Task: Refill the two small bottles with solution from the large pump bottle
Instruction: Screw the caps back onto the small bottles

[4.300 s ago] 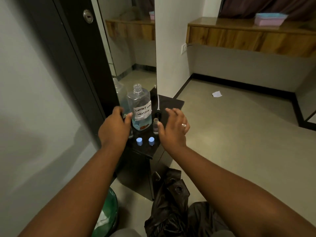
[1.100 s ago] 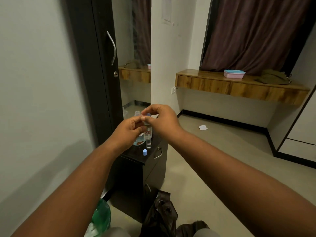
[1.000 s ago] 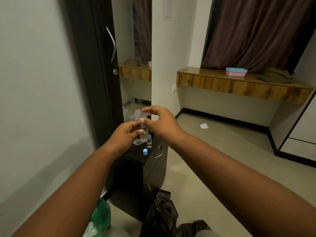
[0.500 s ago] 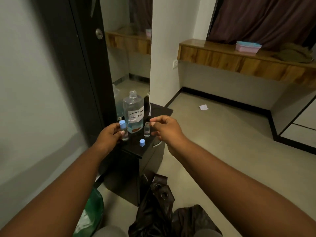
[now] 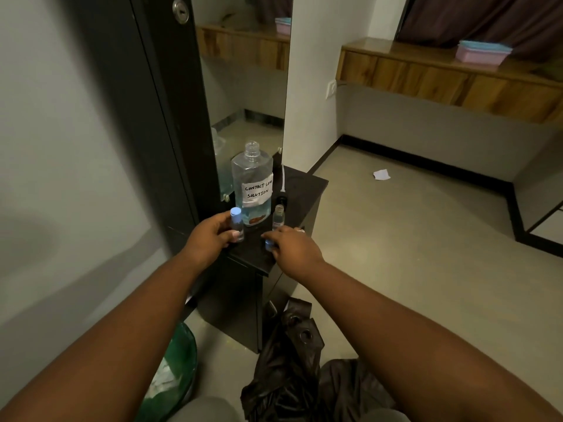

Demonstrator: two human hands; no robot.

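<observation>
Two small bottles stand on the dark worktop (image 5: 300, 190). The left hand (image 5: 210, 236) is wrapped around the capped bottle (image 5: 236, 224), upright. Just beyond the right hand (image 5: 292, 243), the uncapped bottle (image 5: 278, 218) stands free; its fingertips pinch the loose blue cap (image 5: 269, 244). Behind both hands rises the large labelled bottle (image 5: 252, 181), neck open.

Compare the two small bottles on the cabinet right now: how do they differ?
The left small bottle wears its blue cap; the right small bottle is uncapped, neck open. The left small bottle is gripped by the left hand; the right small bottle stands free, while the right hand closes on a loose blue cap in front of it. Both are clear, upright and flank the large bottle.
</observation>
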